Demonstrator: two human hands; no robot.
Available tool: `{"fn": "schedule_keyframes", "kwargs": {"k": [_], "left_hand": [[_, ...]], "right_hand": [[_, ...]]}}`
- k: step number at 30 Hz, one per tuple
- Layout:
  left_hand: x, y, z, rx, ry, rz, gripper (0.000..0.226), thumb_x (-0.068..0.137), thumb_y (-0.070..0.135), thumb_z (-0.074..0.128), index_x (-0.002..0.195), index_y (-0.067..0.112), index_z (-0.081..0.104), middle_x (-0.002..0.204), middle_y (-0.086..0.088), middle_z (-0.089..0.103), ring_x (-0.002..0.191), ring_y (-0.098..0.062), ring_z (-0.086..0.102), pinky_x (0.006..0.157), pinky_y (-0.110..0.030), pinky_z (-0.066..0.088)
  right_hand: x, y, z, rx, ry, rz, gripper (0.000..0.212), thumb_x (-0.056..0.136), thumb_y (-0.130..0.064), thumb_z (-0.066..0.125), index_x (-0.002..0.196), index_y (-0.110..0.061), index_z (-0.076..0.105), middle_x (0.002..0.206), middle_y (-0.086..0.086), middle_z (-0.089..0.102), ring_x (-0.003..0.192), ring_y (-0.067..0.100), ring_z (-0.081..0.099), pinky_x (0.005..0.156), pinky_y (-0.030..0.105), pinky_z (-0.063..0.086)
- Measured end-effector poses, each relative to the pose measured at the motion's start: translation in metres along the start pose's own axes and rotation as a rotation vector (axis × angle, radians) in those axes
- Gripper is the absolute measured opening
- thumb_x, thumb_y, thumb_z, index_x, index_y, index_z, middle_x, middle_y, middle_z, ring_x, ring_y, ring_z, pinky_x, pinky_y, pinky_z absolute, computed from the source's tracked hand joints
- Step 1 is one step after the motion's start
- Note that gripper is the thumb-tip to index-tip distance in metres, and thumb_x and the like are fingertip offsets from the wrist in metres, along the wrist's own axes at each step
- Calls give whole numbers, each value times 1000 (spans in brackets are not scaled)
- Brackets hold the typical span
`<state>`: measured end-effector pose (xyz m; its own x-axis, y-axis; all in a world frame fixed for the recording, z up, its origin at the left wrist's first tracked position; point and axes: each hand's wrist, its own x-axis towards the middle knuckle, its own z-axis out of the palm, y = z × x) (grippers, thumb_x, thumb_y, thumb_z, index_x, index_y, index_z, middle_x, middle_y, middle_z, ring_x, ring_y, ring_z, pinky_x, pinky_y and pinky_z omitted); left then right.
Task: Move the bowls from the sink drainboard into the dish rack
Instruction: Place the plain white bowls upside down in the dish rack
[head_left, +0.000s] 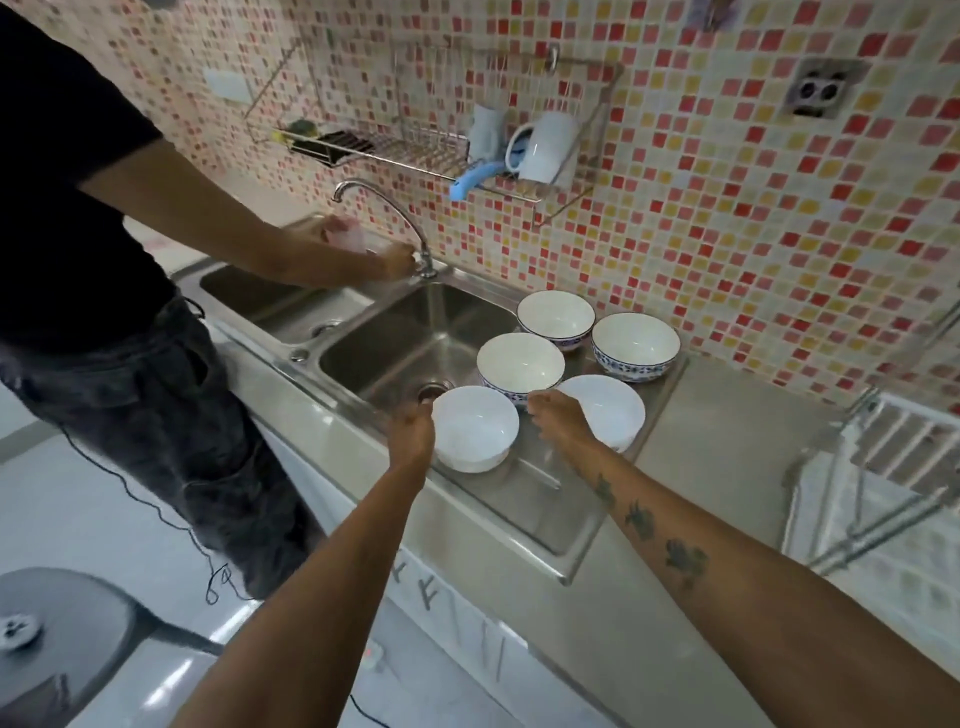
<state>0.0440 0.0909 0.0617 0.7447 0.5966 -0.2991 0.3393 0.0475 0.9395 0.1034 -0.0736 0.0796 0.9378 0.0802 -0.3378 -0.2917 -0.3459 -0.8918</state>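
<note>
Several bowls stand on the steel drainboard (540, 499) to the right of the sink. My left hand (410, 431) grips the left rim of a plain white bowl (475, 428), which hangs over the sink's edge. My right hand (558, 415) lies over the left rim of a second plain white bowl (610, 410). Its curled fingertips reach the near rim of a blue-patterned bowl (519, 364), and I cannot tell which one it grips. Two more blue-patterned bowls (556, 314) (635, 340) stand behind, near the wall. A blurred dish rack (893, 452) stands on the counter at the far right.
Another person in black stands at the left, one hand on the tap (395, 218), the other holding a pink cup (345, 234). The double sink (415, 338) lies between us. A wall rack (415, 150) holds a white mug (545, 148) and a blue-handled tool.
</note>
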Motion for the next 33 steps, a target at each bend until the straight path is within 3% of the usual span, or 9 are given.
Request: {"fn": "schedule_keyframes", "kwargs": {"k": [5, 9, 13, 16, 18, 22, 29, 31, 33], "left_hand": [[36, -20, 14, -12, -31, -50, 34, 100, 31, 44, 106, 6, 66, 113, -20, 68, 106, -37, 63, 97, -48, 50], [69, -42, 20, -124, -17, -135, 44, 98, 45, 42, 112, 9, 63, 119, -16, 66, 109, -35, 62, 103, -50, 49], [83, -51, 27, -208, 6, -199, 41, 92, 50, 45, 92, 15, 66, 109, -17, 70, 101, -33, 65, 93, -45, 52], [63, -27, 31, -253, 18, -231, 36, 94, 43, 45, 80, 19, 67, 102, -12, 69, 96, -32, 64, 86, -39, 50], [49, -12, 33, -307, 24, -251, 32, 101, 33, 42, 91, 15, 66, 104, -10, 64, 95, -28, 59, 83, -33, 45], [40, -10, 34, -332, 26, -266, 43, 105, 30, 39, 130, 1, 58, 111, -10, 57, 100, -26, 53, 85, -31, 41], [32, -6, 29, -423, -15, -280, 37, 102, 45, 38, 113, 16, 59, 119, -10, 65, 111, -35, 61, 102, -48, 49], [23, 3, 24, -471, -73, -282, 41, 99, 54, 36, 117, 24, 58, 124, -8, 65, 112, -33, 62, 104, -53, 48], [7, 26, 22, -498, -88, -250, 40, 100, 55, 33, 113, 30, 60, 119, -5, 66, 110, -30, 63, 102, -53, 49]], "right_hand": [[16, 19, 13, -64, -62, 19, 25, 96, -19, 40, 75, -19, 53, 82, -2, 53, 89, 21, 45, 78, 27, 32], [32, 27, 24, 22, -27, 39, 25, 95, -20, 41, 109, -15, 61, 113, 1, 58, 103, 18, 48, 88, 27, 34], [40, 28, 35, -19, -6, 33, 25, 90, -34, 42, 94, -24, 64, 112, 5, 65, 109, 26, 57, 103, 42, 41], [42, 27, 42, 74, -3, 45, 33, 97, -24, 41, 114, -8, 64, 117, 13, 64, 108, 25, 56, 96, 36, 43], [42, 28, 47, 190, -89, 64, 36, 100, -19, 37, 130, -8, 53, 123, 8, 58, 108, 19, 51, 93, 31, 40], [45, 32, 51, 339, -162, 162, 40, 102, -26, 33, 140, -23, 40, 124, 0, 50, 117, 19, 47, 108, 39, 37], [29, 18, 36, 470, -184, 210, 26, 99, -39, 39, 118, -29, 53, 134, 4, 58, 124, 22, 53, 101, 39, 44], [14, 3, 24, 462, -184, 141, 25, 100, -37, 36, 118, -32, 51, 133, 2, 57, 121, 21, 53, 93, 36, 47], [-3, -16, 8, 426, -158, 6, 24, 101, -32, 32, 120, -33, 48, 134, 2, 54, 124, 22, 51, 101, 40, 44]]}}
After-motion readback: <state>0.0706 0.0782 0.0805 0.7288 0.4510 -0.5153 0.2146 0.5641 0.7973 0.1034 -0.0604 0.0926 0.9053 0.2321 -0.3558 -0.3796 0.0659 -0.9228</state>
